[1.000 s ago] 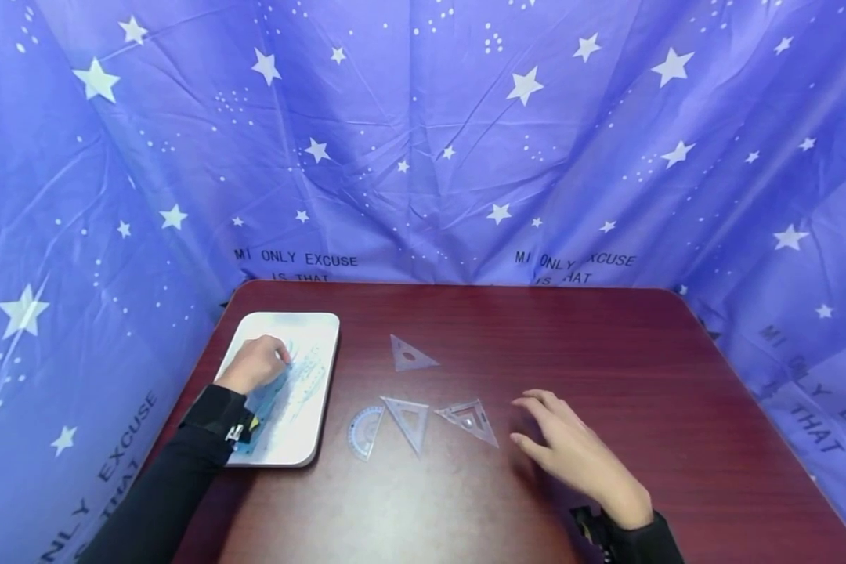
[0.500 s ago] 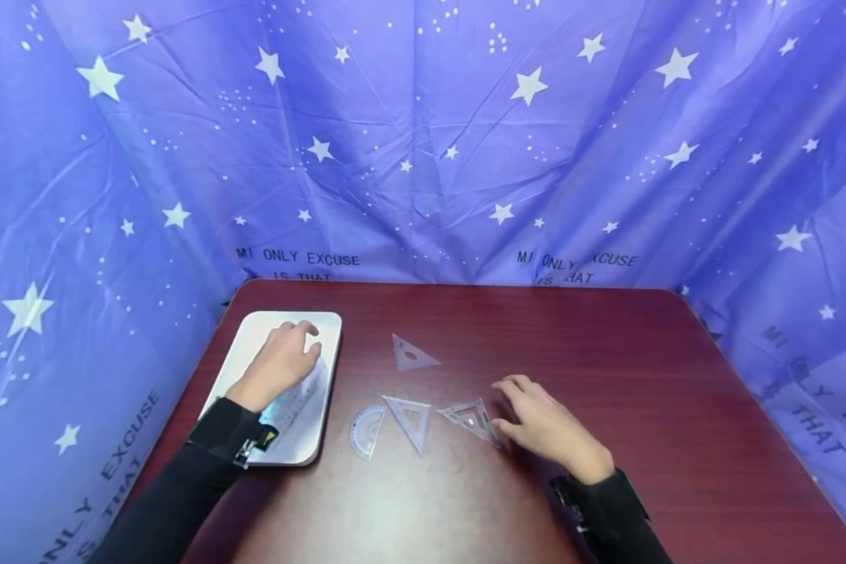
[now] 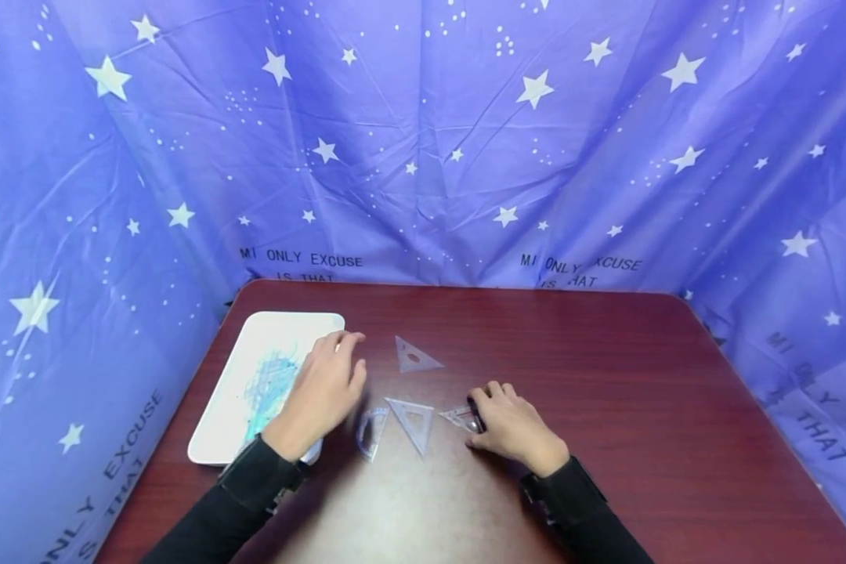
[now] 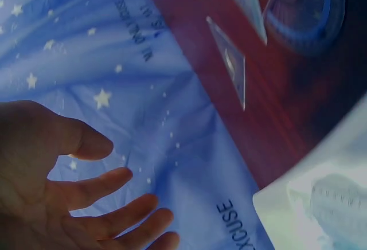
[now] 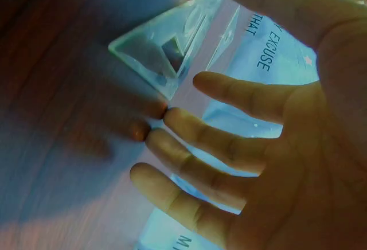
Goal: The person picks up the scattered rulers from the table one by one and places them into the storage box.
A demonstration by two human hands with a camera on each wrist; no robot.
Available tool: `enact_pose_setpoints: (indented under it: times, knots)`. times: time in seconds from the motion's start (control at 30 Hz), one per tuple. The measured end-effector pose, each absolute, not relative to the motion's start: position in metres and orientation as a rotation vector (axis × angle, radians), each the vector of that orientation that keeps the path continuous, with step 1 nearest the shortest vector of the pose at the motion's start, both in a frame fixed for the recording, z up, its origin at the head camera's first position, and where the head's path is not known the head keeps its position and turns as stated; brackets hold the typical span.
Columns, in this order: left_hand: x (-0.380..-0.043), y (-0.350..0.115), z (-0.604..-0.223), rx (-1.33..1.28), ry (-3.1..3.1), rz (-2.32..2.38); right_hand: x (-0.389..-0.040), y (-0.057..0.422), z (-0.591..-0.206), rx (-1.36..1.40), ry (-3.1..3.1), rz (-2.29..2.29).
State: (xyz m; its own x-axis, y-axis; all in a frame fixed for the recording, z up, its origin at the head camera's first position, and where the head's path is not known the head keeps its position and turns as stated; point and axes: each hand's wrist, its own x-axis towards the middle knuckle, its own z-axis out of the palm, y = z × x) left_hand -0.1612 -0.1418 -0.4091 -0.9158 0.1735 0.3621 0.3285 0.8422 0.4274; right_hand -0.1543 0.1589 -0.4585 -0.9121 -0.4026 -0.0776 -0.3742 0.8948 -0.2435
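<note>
Star-printed blue fabric (image 3: 423, 192) backs the dark-red tabletop (image 3: 620, 376). Right grip (image 3: 513, 425), fingers apart, covers the right end of the clear plastic triangular set square (image 3: 453, 416) near centre; pickup appears in hand, next requiring a pinch. Left grip (image 3: 322, 392), also apart, overhangs the white rectangular tray (image 3: 216, 435).

Here's the right hand (image 3: 513, 424) poised around a clear triangle (image 5: 143, 46) lying flat, contact hard to tell! Over by the left hand (image 3: 320, 395), a half-round protractor (image 4: 309, 23) lies near the white tray (image 3: 218, 411), a second triangle (image 3: 419, 441) just right of it, a third triangle (image 3: 424, 363) farther back.
</note>
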Motion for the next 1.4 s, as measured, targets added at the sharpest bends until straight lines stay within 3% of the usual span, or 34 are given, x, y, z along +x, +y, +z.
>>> enact_pose_setpoints:
  times: [0.47, 1.0, 1.4]
  knots:
    - [-0.143, -0.102, -0.438, -0.346, -2.657, -0.759, -0.152, 0.157, -0.467, -0.548, 2.995, -0.375]
    - [-0.134, -0.064, -0.442, -0.27, -2.701, -1.055, -0.156, 0.169, -0.47, -0.519, 3.035, -0.284]
    - [-0.131, -0.051, -0.457, -0.16, -2.644, -1.438, -0.156, 0.178, -0.438, -0.547, 3.251, -0.373]
